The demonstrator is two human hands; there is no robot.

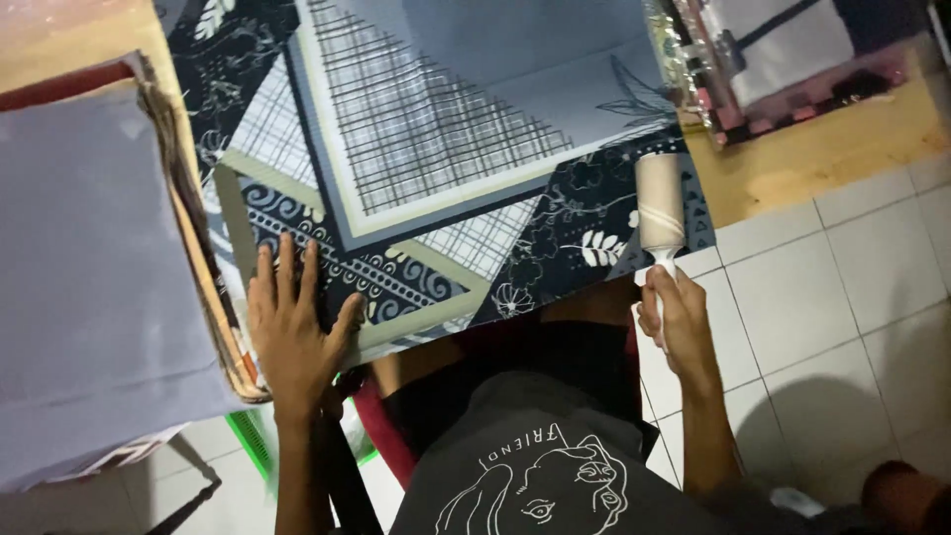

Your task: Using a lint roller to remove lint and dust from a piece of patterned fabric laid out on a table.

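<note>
A patterned cloth [446,149] in dark blue, grey and white lies spread over a wooden table. My left hand [295,322] rests flat on its near edge, fingers spread, pressing the fabric down. My right hand [674,315] grips the white handle of a lint roller [660,206]. The roller's pale cylinder stands upright at the cloth's near right corner, touching the fabric edge.
A tall stack of folded grey fabric [89,267] sits at the left, close beside my left hand. Clear plastic packaging with pink trim [783,59] lies at the far right on the wooden tabletop [822,159]. White floor tiles [852,287] lie below on the right.
</note>
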